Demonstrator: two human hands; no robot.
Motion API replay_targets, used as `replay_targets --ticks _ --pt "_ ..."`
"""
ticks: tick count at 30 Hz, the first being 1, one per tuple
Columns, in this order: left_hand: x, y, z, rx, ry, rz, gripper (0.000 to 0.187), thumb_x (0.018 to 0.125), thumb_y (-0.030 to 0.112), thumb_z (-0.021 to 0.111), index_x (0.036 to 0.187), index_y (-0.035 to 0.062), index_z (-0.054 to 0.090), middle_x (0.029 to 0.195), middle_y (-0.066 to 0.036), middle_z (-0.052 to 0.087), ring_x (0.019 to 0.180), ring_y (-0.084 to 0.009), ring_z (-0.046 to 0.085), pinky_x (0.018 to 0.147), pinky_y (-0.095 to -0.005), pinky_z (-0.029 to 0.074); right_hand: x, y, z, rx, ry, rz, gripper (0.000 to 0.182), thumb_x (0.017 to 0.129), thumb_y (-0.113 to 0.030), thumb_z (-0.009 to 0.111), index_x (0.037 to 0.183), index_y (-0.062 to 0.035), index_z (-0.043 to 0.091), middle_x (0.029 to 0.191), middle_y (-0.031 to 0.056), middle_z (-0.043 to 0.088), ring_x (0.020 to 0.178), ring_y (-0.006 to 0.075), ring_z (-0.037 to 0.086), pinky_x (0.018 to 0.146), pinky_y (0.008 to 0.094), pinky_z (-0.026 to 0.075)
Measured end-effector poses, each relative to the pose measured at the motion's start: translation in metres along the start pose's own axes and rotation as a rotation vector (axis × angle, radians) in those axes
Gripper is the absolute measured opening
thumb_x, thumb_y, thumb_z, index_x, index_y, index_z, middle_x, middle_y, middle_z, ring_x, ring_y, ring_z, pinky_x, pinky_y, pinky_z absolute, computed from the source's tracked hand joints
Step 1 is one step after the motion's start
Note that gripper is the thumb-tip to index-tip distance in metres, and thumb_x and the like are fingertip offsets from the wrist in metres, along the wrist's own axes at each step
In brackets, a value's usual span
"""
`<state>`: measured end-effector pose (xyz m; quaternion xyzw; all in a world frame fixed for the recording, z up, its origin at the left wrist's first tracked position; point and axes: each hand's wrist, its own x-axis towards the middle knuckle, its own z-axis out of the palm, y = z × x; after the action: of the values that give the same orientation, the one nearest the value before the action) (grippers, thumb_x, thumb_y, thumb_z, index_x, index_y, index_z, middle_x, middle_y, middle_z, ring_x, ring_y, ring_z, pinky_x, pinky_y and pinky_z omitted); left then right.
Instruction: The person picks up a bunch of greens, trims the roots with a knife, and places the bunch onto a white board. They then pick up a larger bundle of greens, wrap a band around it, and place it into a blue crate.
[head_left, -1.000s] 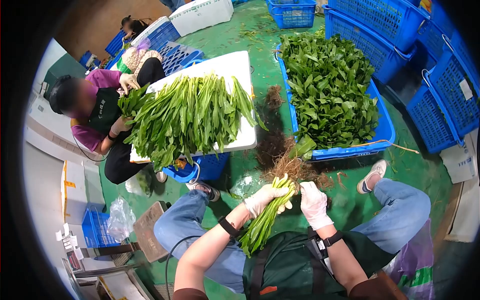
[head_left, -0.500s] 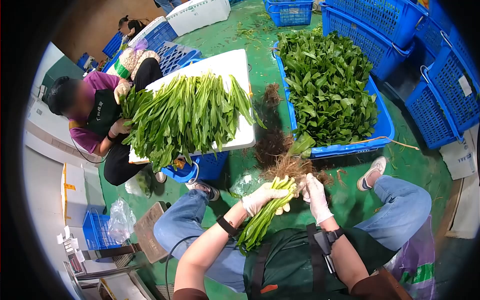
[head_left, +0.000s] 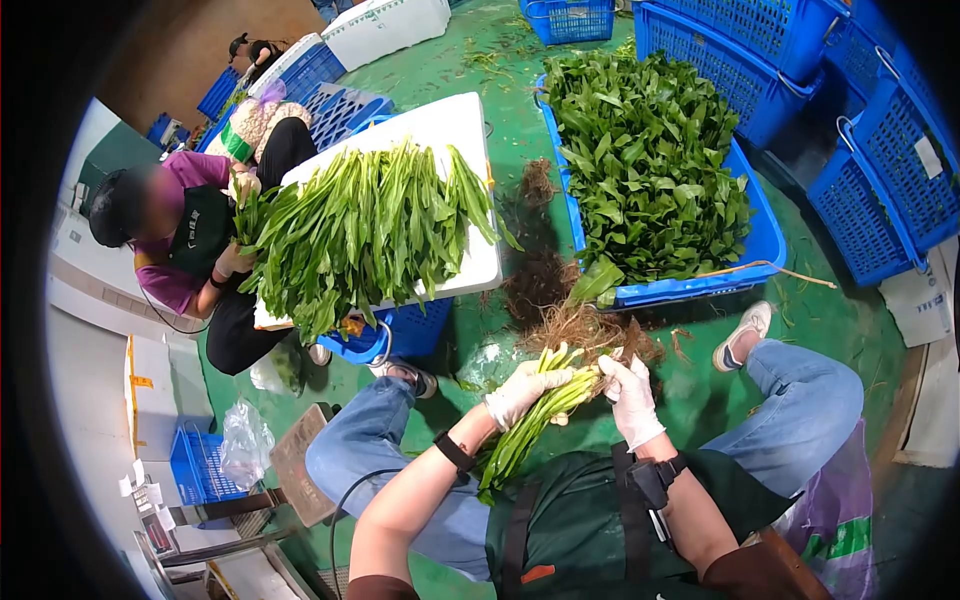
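Head view, and here's the left hand [head_left: 530, 395], gloved and closed around a bunch of green stems [head_left: 530, 437], pale ends poking out ahead of the knuckles, leaves trailing back toward the lap. In comes the right hand [head_left: 633, 398], just beside it, thumb and fingertips drawn narrow at those pale ends; whether a strand is pinched there, I can't tell.

Just beyond both hands, a brown heap of roots [head_left: 578, 328] on the floor. Ahead of the right hand, a blue crate [head_left: 765, 225] packed with leaves [head_left: 650, 160]; ahead and left of the left hand, a white board [head_left: 455, 118] carrying laid-out greens [head_left: 370, 230].

How to play this well? I'd keep the left grip snug but soft, since stems like these probably bruise; hold the ends level and fanned so each can be reached; let the right fingertips work low, right at the ends, plucking lightly and away from the leaves, with the heap close by for scraps.
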<state>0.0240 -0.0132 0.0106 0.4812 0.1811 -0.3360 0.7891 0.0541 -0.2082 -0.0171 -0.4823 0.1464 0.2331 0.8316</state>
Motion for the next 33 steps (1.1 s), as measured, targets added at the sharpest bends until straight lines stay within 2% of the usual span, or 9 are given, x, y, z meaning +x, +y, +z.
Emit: replay_targets --ticks 8,9,10,12,13,16,18,20,33 --pt "-0.008 0.004 0.007 0.02 -0.123 -0.02 0.042 0.091 0.028 0.065 0.123 0.0 0.058 0.098 -0.012 0.067 0.079 -0.0206 0.068 0.056 -0.0321 0.06 0.001 -0.005 0.001 0.016 -0.007 -0.075 0.014 0.087 -0.015 0.068 0.09 -0.0141 0.055 0.069 -0.0114 0.044 0.051 -0.0028 0.032 0.044 0.0172 0.022" --pt "-0.006 0.002 0.005 0.008 -0.118 -0.018 0.043 0.092 0.028 0.064 0.124 0.0004 0.056 0.097 -0.012 0.067 0.076 -0.0207 0.068 0.054 -0.0311 0.059 0.002 -0.005 -0.006 -0.049 -0.042 -0.031 0.013 0.089 -0.017 0.066 0.095 -0.0106 0.057 0.076 -0.0082 0.052 0.058 0.0008 0.044 0.05 0.0185 0.034" --pt "-0.005 0.001 0.004 0.008 -0.118 -0.017 0.043 0.092 0.028 0.064 0.124 0.0004 0.056 0.097 -0.012 0.067 0.076 -0.0207 0.068 0.054 -0.0311 0.059 0.004 0.0 -0.008 -0.049 -0.043 -0.031 0.013 0.089 -0.017 0.066 0.095 -0.0106 0.057 0.076 -0.0082 0.052 0.058 0.0008 0.044 0.05 0.0185 0.034" --pt "-0.005 0.001 0.001 -0.027 -0.011 0.006 0.042 0.093 0.028 0.062 0.125 0.0008 0.055 0.095 -0.012 0.066 0.073 -0.0205 0.068 0.051 -0.0298 0.058 0.006 0.007 -0.009 -0.32 0.046 -0.263 0.018 0.093 -0.02 0.062 0.102 -0.0049 0.058 0.087 -0.002 0.059 0.073 0.0081 0.055 0.065 0.0255 0.047" --pt "-0.006 0.004 0.002 -0.054 0.021 0.021 0.04 0.093 0.027 0.061 0.123 0.0009 0.055 0.089 -0.009 0.065 0.068 -0.0191 0.066 0.048 -0.0284 0.056 0.005 0.005 -0.013 -0.515 0.044 -0.29 0.021 0.095 -0.019 0.057 0.108 -0.0023 0.057 0.098 0.006 0.064 0.087 0.018 0.062 0.078 0.0319 0.049" --pt "-0.005 0.006 -0.005 -0.077 0.042 0.005 0.039 0.093 0.027 0.061 0.121 0.0005 0.056 0.083 -0.008 0.062 0.066 -0.0178 0.065 0.047 -0.0276 0.055 0.001 0.012 -0.013 -0.893 -0.017 -0.597 0.017 0.096 -0.014 0.052 0.108 -0.0034 0.057 0.097 0.0116 0.065 0.084 0.024 0.064 0.074 0.0334 0.05" --pt "-0.006 0.006 -0.004 -0.08 0.046 0.0 0.038 0.093 0.028 0.06 0.119 0.0017 0.056 0.076 -0.006 0.06 0.062 -0.0158 0.063 0.044 -0.0265 0.054 0.002 0.018 -0.015 -0.951 -0.082 -0.604 0.014 0.094 -0.012 0.053 0.103 -0.0017 0.057 0.092 0.019 0.063 0.079 0.0374 0.063 0.069 0.0393 0.05" --pt "-0.009 0.007 0.002 -0.022 0.026 -0.045 0.033 0.094 0.027 0.059 0.116 0.0022 0.058 0.081 -0.006 0.063 0.059 -0.0151 0.063 0.044 -0.0264 0.054 0.007 0.029 -0.021 -1.001 -0.084 -0.667 0.014 0.094 -0.012 0.054 0.099 0.0004 0.057 0.09 0.0218 0.062 0.082 0.0413 0.061 0.07 0.0404 0.05" --pt "-0.011 0.001 0.009 -0.011 -0.032 -0.068 0.031 0.095 0.033 0.055 0.106 0.0052 0.064 0.064 -0.006 0.06 0.048 -0.0135 0.058 0.04 -0.0249 0.048 -0.003 0.022 -0.008 -0.928 -0.147 -0.708 0.01 0.09 -0.005 0.052 0.097 0.0008 0.054 0.088 0.022 0.061 0.081 0.0432 0.06 0.067 0.0437 0.049"
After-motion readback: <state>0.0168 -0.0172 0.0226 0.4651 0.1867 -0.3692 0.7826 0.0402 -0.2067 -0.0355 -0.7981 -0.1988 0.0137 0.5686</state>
